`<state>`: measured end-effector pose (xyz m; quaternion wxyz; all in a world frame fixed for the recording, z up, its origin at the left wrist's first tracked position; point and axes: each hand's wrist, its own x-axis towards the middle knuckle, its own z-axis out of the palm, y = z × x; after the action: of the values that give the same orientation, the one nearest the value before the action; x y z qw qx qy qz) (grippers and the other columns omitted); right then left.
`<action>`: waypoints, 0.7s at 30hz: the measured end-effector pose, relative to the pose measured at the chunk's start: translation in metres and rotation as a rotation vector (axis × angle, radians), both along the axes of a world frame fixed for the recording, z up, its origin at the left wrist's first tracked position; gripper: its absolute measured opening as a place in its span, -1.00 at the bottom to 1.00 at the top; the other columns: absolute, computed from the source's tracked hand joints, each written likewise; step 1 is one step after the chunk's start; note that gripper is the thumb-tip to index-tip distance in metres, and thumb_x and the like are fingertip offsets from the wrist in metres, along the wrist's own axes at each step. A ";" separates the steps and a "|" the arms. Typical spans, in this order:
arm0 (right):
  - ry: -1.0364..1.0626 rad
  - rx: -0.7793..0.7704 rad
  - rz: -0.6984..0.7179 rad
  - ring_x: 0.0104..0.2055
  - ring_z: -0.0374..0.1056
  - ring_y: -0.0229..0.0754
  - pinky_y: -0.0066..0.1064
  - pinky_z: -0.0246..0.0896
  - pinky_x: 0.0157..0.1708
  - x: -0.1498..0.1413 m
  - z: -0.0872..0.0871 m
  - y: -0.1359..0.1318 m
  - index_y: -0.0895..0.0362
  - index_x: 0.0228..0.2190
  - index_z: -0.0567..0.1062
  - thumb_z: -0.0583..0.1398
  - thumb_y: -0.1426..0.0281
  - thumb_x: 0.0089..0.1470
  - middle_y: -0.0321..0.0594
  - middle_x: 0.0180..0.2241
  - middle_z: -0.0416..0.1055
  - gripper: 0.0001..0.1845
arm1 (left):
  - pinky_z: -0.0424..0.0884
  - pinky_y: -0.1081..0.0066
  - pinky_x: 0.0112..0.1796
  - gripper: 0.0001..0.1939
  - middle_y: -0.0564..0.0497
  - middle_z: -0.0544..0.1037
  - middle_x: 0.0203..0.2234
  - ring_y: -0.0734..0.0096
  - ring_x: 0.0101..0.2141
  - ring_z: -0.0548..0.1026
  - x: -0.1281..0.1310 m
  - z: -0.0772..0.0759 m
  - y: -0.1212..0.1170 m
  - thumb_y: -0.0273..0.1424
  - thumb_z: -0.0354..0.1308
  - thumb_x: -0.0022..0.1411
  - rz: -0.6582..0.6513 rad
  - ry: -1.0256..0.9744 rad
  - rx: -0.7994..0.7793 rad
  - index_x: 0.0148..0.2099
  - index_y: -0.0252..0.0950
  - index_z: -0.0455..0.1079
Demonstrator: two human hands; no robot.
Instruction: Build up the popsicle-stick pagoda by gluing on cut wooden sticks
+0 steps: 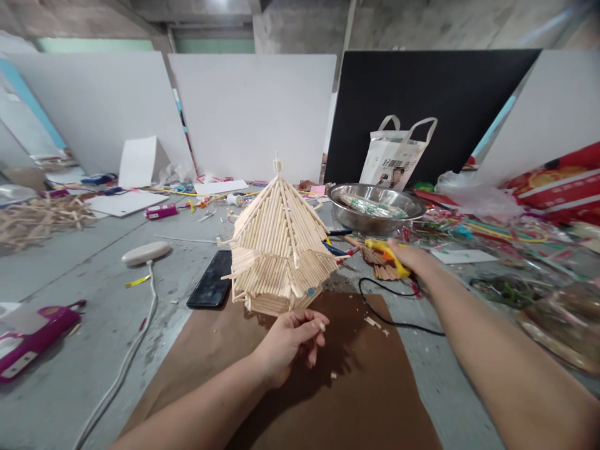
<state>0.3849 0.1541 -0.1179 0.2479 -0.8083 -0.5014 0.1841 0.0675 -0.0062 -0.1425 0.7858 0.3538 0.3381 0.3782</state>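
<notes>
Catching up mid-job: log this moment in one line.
left hand: pinching small pale piece; right hand: holding yellow glue gun; stick pavilion model: upright; black smartphone: beside model

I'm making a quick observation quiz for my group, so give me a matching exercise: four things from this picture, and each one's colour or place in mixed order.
1. phone
2. metal bowl
3. glue gun
4. tote bag

A. yellow, at the right hand
B. black, left of the stick model
C. white, two handles
D. silver, round

Pairs: 1-B, 2-D, 3-A, 4-C
</notes>
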 end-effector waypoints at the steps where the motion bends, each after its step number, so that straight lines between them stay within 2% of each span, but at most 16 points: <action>1: -0.111 -0.011 -0.069 -0.15 0.26 0.20 -0.05 0.11 -0.26 -0.003 0.006 -0.002 0.29 -0.45 0.43 0.07 0.03 -0.10 0.26 -0.33 0.36 -0.47 | 0.14 0.60 -0.74 -0.71 0.11 0.36 -0.68 0.67 -0.78 0.24 0.000 0.000 0.000 -0.28 0.21 -0.04 0.003 0.003 0.000 -0.33 -0.39 0.33; 3: -0.289 -0.001 -0.116 -0.11 0.22 0.22 -0.05 0.08 -0.21 -0.017 0.020 -0.015 0.29 -0.43 0.44 0.04 0.05 -0.07 0.27 -0.26 0.35 -0.49 | 0.11 0.61 -0.75 -0.71 0.11 0.35 -0.68 0.68 -0.78 0.23 0.000 -0.001 0.000 -0.28 0.21 -0.04 0.011 0.001 0.005 -0.32 -0.40 0.35; 4: -0.330 0.028 -0.048 -0.16 0.27 0.14 -0.11 0.12 -0.25 -0.027 0.026 -0.026 0.26 -0.43 0.44 0.04 0.08 -0.05 0.18 -0.29 0.38 -0.54 | 0.09 0.61 -0.75 -0.71 0.12 0.34 -0.69 0.69 -0.78 0.22 0.000 -0.001 0.000 -0.29 0.22 -0.04 0.018 -0.003 0.011 -0.31 -0.40 0.36; 5: -0.278 0.065 0.050 -0.24 0.31 0.03 -0.21 0.16 -0.32 -0.039 0.031 -0.040 0.22 -0.43 0.43 0.04 0.12 -0.04 0.07 -0.35 0.40 -0.59 | 0.06 0.61 -0.76 -0.71 0.13 0.33 -0.70 0.70 -0.79 0.21 0.000 -0.002 0.000 -0.29 0.22 -0.05 0.026 -0.005 0.018 -0.31 -0.40 0.37; 7: 0.075 0.056 0.269 -0.50 0.30 -0.21 -0.40 0.16 -0.53 -0.068 0.037 -0.074 0.19 -0.47 0.39 0.03 0.12 -0.02 -0.12 -0.49 0.38 -0.62 | 0.00 0.62 -0.76 -0.70 0.15 0.29 -0.73 0.72 -0.79 0.17 0.000 -0.002 -0.001 -0.29 0.24 -0.06 0.049 0.001 0.033 -0.30 -0.40 0.40; 9: 0.463 -0.108 0.485 -0.64 0.22 -0.36 -0.50 0.11 -0.64 -0.098 0.034 -0.109 0.17 -0.47 0.36 0.10 0.13 -0.07 -0.26 -0.54 0.35 -0.67 | -0.02 0.61 -0.76 -0.68 0.17 0.26 -0.75 0.74 -0.80 0.12 0.000 -0.003 -0.001 -0.28 0.24 -0.08 0.069 0.024 0.047 -0.29 -0.40 0.42; 11: 0.727 -0.308 0.605 -0.68 0.20 -0.42 -0.56 0.07 -0.71 -0.123 0.026 -0.138 0.17 -0.43 0.36 0.16 0.14 -0.11 -0.31 -0.54 0.35 -0.67 | -0.02 0.62 -0.75 -0.67 0.17 0.26 -0.76 0.75 -0.79 0.11 0.000 -0.003 -0.002 -0.26 0.25 -0.09 0.082 0.058 0.066 -0.28 -0.39 0.44; 13: 0.915 -0.428 0.661 -0.71 0.19 -0.44 -0.59 0.05 -0.76 -0.141 0.016 -0.156 0.19 -0.44 0.37 0.17 0.15 -0.12 -0.31 -0.54 0.36 -0.66 | -0.01 0.62 -0.73 -0.65 0.15 0.28 -0.73 0.75 -0.76 0.12 -0.001 -0.003 -0.002 -0.25 0.26 -0.11 0.082 0.092 0.089 -0.28 -0.39 0.46; 16: 1.109 -0.477 0.684 -0.72 0.20 -0.45 -0.61 0.06 -0.78 -0.155 0.006 -0.162 0.21 -0.46 0.38 0.18 0.18 -0.11 -0.33 -0.56 0.35 -0.69 | 0.01 0.62 -0.72 -0.62 0.10 0.35 -0.67 0.74 -0.73 0.14 -0.002 -0.001 -0.003 -0.24 0.26 -0.12 0.062 0.115 0.119 -0.26 -0.39 0.46; 21: 1.222 -0.494 0.600 -0.76 0.17 -0.47 -0.64 0.01 -0.82 -0.158 0.002 -0.158 0.20 -0.46 0.37 0.23 0.26 -0.15 -0.39 -0.62 0.32 -0.74 | -0.02 0.62 -0.72 -0.63 0.12 0.31 -0.71 0.75 -0.74 0.11 -0.003 0.000 -0.004 -0.22 0.25 -0.11 0.043 0.121 0.141 -0.28 -0.40 0.47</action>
<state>0.2267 -0.0040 -0.1160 0.2326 -0.4210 -0.4174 0.7710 0.0645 -0.0099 -0.1423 0.7287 0.4231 0.3651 0.3959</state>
